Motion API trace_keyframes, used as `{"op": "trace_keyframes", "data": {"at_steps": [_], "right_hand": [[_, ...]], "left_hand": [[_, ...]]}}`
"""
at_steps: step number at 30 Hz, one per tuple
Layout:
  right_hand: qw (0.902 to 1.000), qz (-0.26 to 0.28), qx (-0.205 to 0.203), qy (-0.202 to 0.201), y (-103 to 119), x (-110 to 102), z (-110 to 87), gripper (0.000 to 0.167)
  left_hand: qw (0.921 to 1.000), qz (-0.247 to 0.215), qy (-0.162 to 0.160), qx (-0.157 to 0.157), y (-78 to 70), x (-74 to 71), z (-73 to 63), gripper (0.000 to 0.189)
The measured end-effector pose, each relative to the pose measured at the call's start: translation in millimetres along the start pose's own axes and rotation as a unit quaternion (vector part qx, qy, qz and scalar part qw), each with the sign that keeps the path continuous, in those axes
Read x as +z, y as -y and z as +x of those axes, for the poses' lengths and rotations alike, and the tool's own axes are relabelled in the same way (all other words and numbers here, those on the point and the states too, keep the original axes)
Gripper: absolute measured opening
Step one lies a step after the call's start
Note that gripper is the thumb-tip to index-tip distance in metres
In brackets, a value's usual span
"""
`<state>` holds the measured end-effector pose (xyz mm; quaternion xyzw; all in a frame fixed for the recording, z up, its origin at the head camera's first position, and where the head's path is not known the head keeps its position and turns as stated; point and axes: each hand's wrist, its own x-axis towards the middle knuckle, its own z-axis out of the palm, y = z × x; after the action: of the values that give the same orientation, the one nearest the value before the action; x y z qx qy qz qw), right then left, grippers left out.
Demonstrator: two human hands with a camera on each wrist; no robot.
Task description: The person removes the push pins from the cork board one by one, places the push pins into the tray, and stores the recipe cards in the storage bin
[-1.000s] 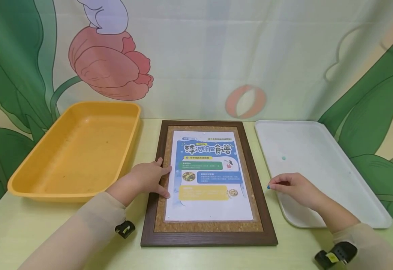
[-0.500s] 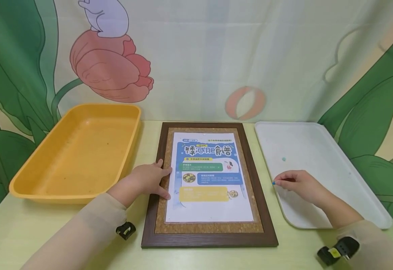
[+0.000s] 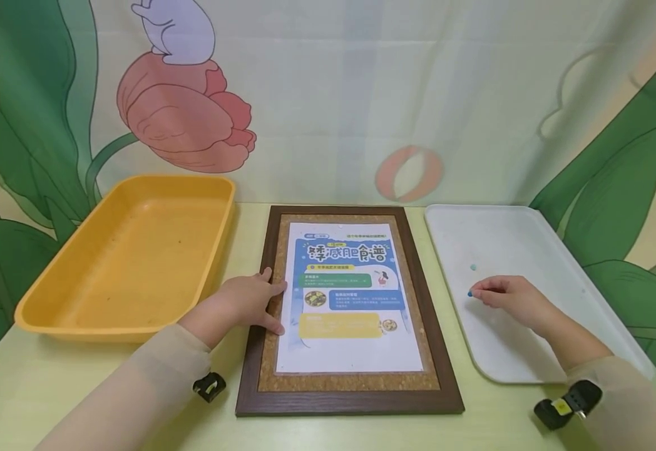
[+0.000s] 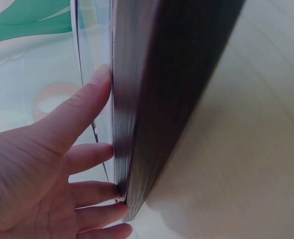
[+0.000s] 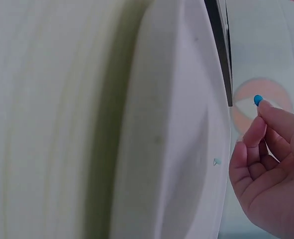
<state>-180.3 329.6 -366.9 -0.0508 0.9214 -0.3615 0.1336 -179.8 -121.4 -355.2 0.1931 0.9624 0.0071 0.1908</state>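
While the right hand (image 3: 511,300) has its grip closed to a thumb-and-fingertip pinch on a small blue piece (image 5: 258,100), probably a pushpin, the left hand (image 3: 249,300) lies with fingers spread along the left side of a framed corkboard (image 3: 350,403), pinching nothing. The blue piece is over the left part of a white tray (image 3: 531,250), and a pale green piece (image 3: 473,267) lies on the tray just beyond it. A printed sheet (image 3: 350,354) lies on the cork; a yellow bin (image 3: 125,269) stands on the table (image 3: 497,432) to the left. The step in hand looks like handling the blue piece over the tray with the board steadied; the next move calls for a controlled fingertip hold, any point kept clear of skin.
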Motion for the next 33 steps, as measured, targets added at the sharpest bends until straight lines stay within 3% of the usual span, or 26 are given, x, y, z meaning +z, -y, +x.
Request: {"op": "trace_keyframes", "data": {"at_steps": [8,19,33], "right_hand": [[0.9994,-0.027,0.009,-0.022,-9.0,-7.2,7.7,0.043],[0.9982,-0.025,0.050,-0.020,-17.5,-20.7,24.0,0.049],[0.9949,-0.037,0.094,0.001,-24.9,-26.4,38.4,0.041]], "left_hand": [[1.0000,0.000,-0.003,0.001,0.8,1.7,0.6,0.090],[1.0000,0.003,-0.004,0.002,1.8,2.3,0.7,0.089],[1.0000,0.000,0.000,0.002,-0.2,1.9,0.5,0.089]]}}
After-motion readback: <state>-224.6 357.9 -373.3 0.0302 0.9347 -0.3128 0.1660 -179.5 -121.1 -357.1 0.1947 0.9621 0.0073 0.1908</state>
